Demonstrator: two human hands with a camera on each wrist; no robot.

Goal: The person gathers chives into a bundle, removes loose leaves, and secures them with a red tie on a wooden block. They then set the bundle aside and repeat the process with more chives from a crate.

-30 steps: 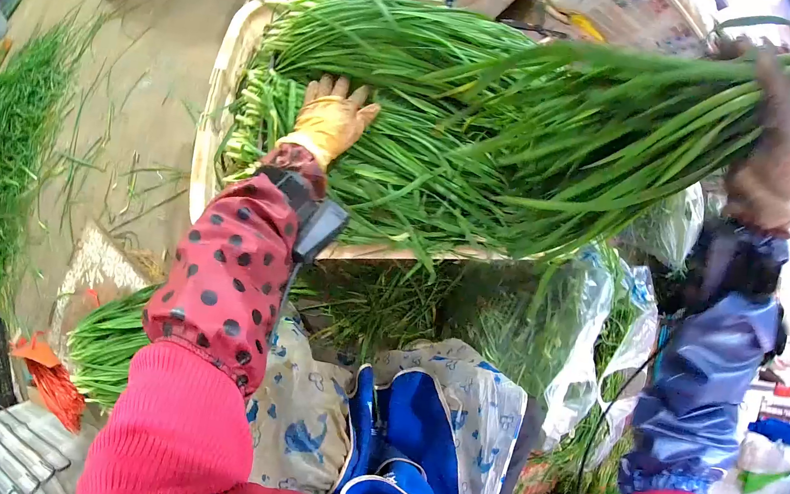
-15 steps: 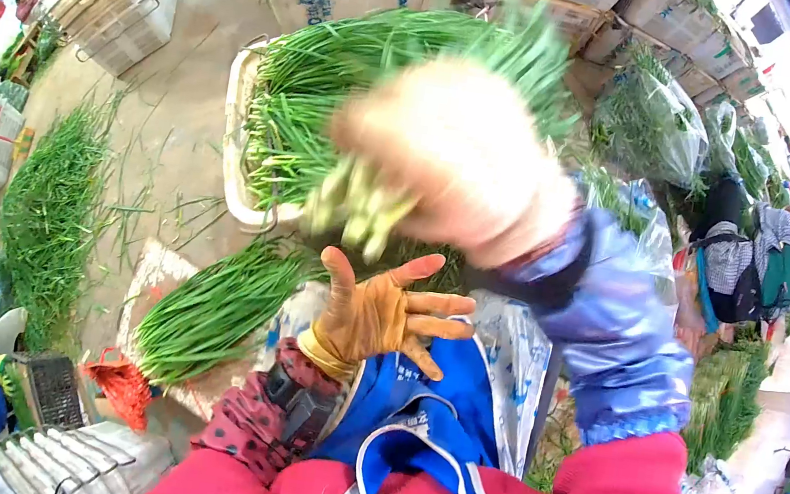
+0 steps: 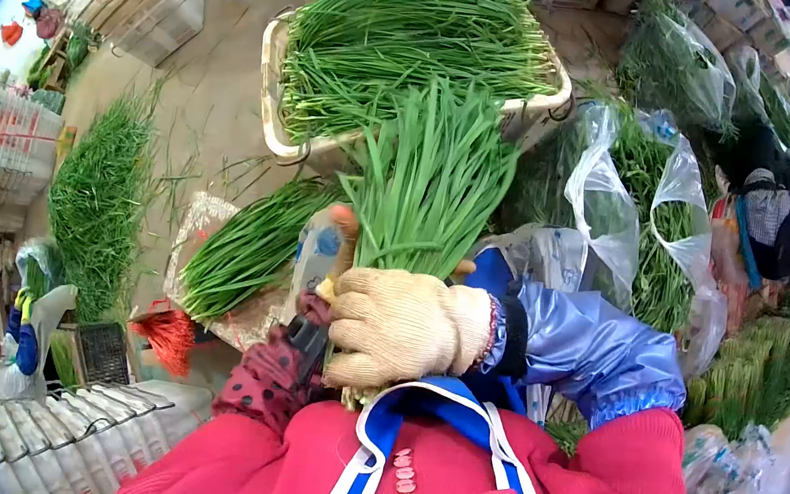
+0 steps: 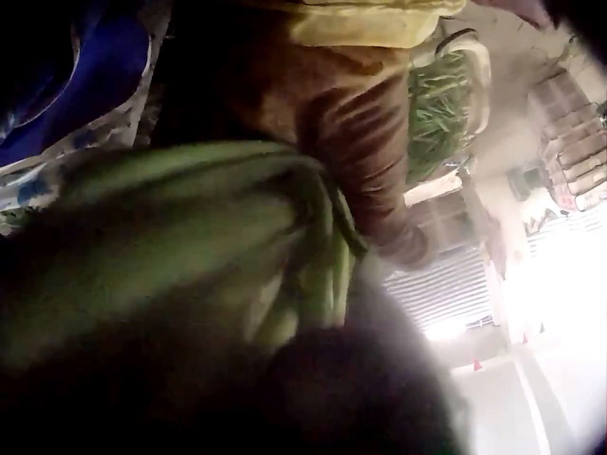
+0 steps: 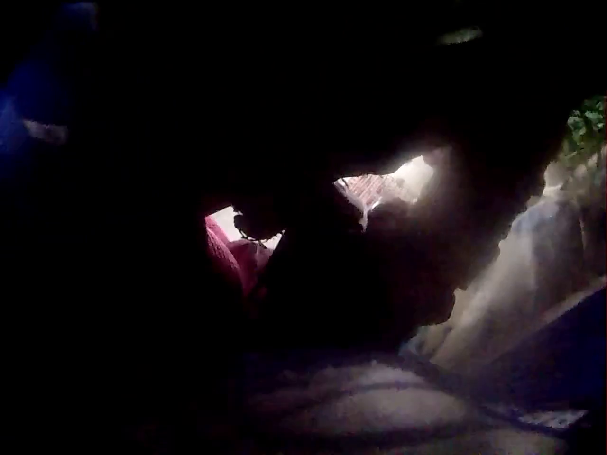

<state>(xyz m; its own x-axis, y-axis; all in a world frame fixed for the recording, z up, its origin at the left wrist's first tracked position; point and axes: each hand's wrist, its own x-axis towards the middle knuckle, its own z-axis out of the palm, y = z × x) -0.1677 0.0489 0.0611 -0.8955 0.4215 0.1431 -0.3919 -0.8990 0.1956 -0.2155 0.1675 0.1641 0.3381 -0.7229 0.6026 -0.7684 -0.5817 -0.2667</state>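
A bunch of garlic chives [image 3: 436, 172] is held close before the chest in the head view, leaves pointing away and pale stem ends toward the body. My right hand [image 3: 398, 333], in a cream knitted glove, grips its lower part from above. My left hand [image 4: 332, 114], in a brown-orange glove, curls round the bunch from beneath; in the head view the bunch and the right glove hide most of it. Beyond lies a white crate [image 3: 288, 146] heaped with more chives [image 3: 414, 38]. The right wrist view is mostly dark.
Another pile of chives [image 3: 259, 243] lies on a board [image 3: 191, 228] to the left. Loose greens [image 3: 99, 195] are spread over the floor farther left. Plastic bags of greens [image 3: 666, 225] stand on the right. Stacked crates [image 3: 0, 146] and a red-orange bundle [image 3: 165, 341] are at the left.
The left hand has left the chives in the crate, then shown spread fingers, and now holds the bunch from below. The right hand has brought the bunch from the crate to the chest.
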